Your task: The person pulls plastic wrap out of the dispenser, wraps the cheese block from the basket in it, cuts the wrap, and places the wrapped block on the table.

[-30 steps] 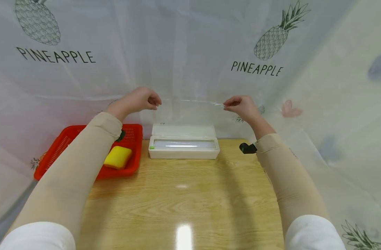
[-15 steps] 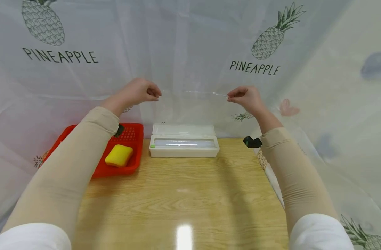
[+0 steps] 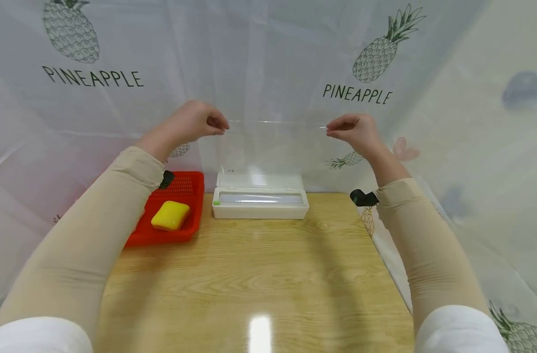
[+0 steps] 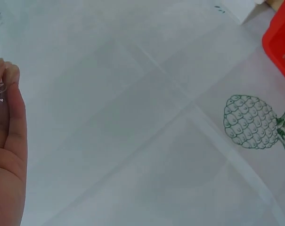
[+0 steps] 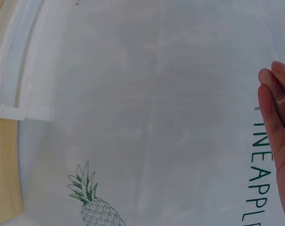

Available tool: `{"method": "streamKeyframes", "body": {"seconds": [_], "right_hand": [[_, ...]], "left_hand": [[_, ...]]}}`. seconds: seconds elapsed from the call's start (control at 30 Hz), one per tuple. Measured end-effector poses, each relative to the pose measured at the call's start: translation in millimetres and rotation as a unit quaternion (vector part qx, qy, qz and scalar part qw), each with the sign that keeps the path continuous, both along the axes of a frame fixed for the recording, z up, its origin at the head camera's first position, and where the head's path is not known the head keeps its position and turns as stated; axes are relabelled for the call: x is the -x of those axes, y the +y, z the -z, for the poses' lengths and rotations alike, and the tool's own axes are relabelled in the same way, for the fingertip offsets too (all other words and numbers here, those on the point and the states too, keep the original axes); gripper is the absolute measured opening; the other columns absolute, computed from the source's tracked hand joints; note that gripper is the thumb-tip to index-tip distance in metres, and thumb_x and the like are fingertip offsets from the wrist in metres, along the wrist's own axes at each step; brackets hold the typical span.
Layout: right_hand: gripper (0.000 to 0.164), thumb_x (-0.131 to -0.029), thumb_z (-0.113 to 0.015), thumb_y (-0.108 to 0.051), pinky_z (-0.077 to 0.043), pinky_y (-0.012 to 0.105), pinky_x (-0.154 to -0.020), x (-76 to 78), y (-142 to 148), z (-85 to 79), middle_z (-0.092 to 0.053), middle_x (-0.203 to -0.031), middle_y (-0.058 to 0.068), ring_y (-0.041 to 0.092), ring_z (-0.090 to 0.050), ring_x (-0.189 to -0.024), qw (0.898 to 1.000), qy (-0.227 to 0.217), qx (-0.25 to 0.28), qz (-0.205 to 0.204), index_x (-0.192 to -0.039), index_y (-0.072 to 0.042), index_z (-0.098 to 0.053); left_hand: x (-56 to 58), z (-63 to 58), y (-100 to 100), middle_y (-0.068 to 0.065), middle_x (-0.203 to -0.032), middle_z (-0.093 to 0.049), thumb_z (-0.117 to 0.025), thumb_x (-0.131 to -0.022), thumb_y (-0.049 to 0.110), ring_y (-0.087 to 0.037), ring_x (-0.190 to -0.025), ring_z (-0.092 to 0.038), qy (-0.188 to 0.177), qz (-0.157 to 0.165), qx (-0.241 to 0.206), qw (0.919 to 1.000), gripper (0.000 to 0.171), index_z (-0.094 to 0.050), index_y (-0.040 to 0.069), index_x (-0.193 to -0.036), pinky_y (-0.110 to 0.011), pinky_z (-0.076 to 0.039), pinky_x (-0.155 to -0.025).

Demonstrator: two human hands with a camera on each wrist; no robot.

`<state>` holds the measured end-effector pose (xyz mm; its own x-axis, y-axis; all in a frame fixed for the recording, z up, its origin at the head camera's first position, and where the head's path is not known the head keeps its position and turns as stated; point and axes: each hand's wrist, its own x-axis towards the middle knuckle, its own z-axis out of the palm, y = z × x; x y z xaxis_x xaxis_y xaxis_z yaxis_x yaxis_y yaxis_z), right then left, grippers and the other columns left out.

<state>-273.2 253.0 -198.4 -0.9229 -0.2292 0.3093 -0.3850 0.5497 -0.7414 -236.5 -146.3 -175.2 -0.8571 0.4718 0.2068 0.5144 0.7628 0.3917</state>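
A clear sheet of plastic wrap stretches between both hands, high above a long white wrap dispenser with its lid up. My left hand pinches one upper corner; crumpled film shows at the fingertips in the left wrist view. On the other side, my right hand pinches the opposite corner, and a bit of film glints by those fingers in the right wrist view. The sheet's top edge runs nearly level. Its lower part is hard to see against the pale backdrop and seems to hang down toward the dispenser.
Left of the dispenser stands a red plastic basket, partly behind the left forearm, with a yellow sponge inside. The wooden table extends toward me. A pineapple-print sheet hangs behind and along the right side.
Both hands have risen and moved slightly apart, lifting the film's top edge higher above the dispenser. Their pinch on the wrap stays the same.
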Motion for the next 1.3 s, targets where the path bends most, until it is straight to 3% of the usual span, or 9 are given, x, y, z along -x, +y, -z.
{"method": "streamKeyframes", "body": {"seconds": [0.2,0.3,0.47,0.6,0.77,0.93,1.03,1.17,1.3], "right_hand": [[0.02,-0.089,-0.071,-0.004,-0.053,0.022,-0.081,-18.0,10.9,5.1,-0.072,-0.097,0.004,0.015,-0.069,-0.089,0.999,-0.001,0.026,-0.032,-0.107,0.003,-0.067],[0.022,-0.088,-0.071,-0.004,-0.053,0.022,-0.081,-30.4,16.5,9.4,-0.072,-0.098,0.005,0.017,-0.069,-0.09,0.999,-0.005,0.026,-0.045,-0.109,0.003,-0.066],[0.026,-0.087,-0.074,-0.006,-0.053,0.02,-0.076,-53.3,23.0,18.2,-0.073,-0.095,0.001,0.01,-0.069,-0.085,0.999,-0.006,0.011,-0.045,-0.11,0.004,-0.068],[0.023,-0.085,-0.075,-0.004,-0.053,0.021,-0.076,-72.8,25.1,24.7,-0.073,-0.092,0.002,0.009,-0.069,-0.083,0.999,0.001,0.006,-0.046,-0.106,0.003,-0.071],[0.024,-0.085,-0.075,-0.006,-0.054,0.024,-0.079,-90.6,25.7,34.5,-0.073,-0.092,0.004,0.013,-0.069,-0.086,0.998,-0.037,0.022,-0.047,-0.108,0.0,-0.072],[0.026,-0.084,-0.076,-0.008,-0.055,0.026,-0.079,-104.4,25.9,44.4,-0.073,-0.091,0.004,0.015,-0.07,-0.085,0.996,-0.073,0.031,-0.039,-0.109,-0.001,-0.072],[0.023,-0.085,-0.075,-0.007,-0.055,0.026,-0.078,-112.3,28.1,51.3,-0.073,-0.092,0.004,0.015,-0.07,-0.085,0.995,-0.08,0.031,-0.052,-0.107,0.001,-0.072],[0.018,-0.087,-0.074,-0.009,-0.055,0.027,-0.077,-124.6,32.4,62.3,-0.073,-0.093,0.005,0.017,-0.07,-0.086,0.994,-0.083,0.029,-0.069,-0.101,0.003,-0.072],[0.018,-0.087,-0.074,-0.01,-0.055,0.027,-0.078,-137.0,38.4,78.0,-0.073,-0.095,0.006,0.02,-0.07,-0.087,0.992,-0.087,0.05,-0.075,-0.1,0.003,-0.072]], "left_hand": [[-19.6,6.1,1.5,-0.015,-0.107,-0.07,-0.066,-0.09,-0.004,-0.028,-0.097,-0.066,0.0,0.012,-0.02,0.9997,0.023,-0.072,0.001,-0.111,-0.041,-0.053,-0.088],[-31.4,13.0,2.7,-0.015,-0.101,-0.071,-0.068,-0.087,-0.006,-0.027,-0.093,-0.067,0.025,0.022,-0.035,0.9988,0.019,-0.074,0.001,-0.104,-0.041,-0.053,-0.086],[-53.5,30.2,4.8,-0.012,-0.093,-0.071,-0.072,-0.083,-0.007,-0.025,-0.088,-0.069,0.074,0.039,-0.073,0.9938,0.015,-0.069,0.001,-0.096,-0.039,-0.055,-0.081],[-77.0,44.8,4.8,-0.009,-0.097,-0.072,-0.072,-0.086,-0.003,-0.023,-0.092,-0.07,0.076,0.011,-0.091,0.9928,0.019,-0.068,0.005,-0.102,-0.04,-0.056,-0.081],[-102.6,59.7,0.2,-0.006,-0.099,-0.073,-0.072,-0.086,-0.001,-0.021,-0.093,-0.07,0.076,-0.006,-0.1,0.9921,0.023,-0.071,0.005,-0.108,-0.038,-0.055,-0.082],[-119.9,71.5,-3.6,-0.002,-0.093,-0.073,-0.076,-0.082,-0.001,-0.017,-0.088,-0.07,0.042,-0.016,-0.129,0.9906,0.016,-0.075,0.006,-0.097,-0.035,-0.056,-0.079],[-128.3,77.8,-3.4,-0.001,-0.09,-0.073,-0.076,-0.082,-0.001,-0.017,-0.086,-0.069,0.029,-0.031,-0.125,0.9912,0.015,-0.076,0.008,-0.093,-0.036,-0.056,-0.079],[-140.1,87.2,-2.3,-0.001,-0.096,-0.072,-0.078,-0.08,-0.001,-0.02,-0.093,-0.066,0.043,-0.041,-0.11,0.9921,0.017,-0.078,0.012,-0.09,-0.04,-0.054,-0.083],[-150.4,102.0,-3.5,0.004,-0.094,-0.068,-0.081,-0.075,-0.001,-0.017,-0.091,-0.062,0.065,-0.022,-0.117,0.9907,0.019,-0.078,0.016,-0.085,-0.036,-0.054,-0.081]]}}
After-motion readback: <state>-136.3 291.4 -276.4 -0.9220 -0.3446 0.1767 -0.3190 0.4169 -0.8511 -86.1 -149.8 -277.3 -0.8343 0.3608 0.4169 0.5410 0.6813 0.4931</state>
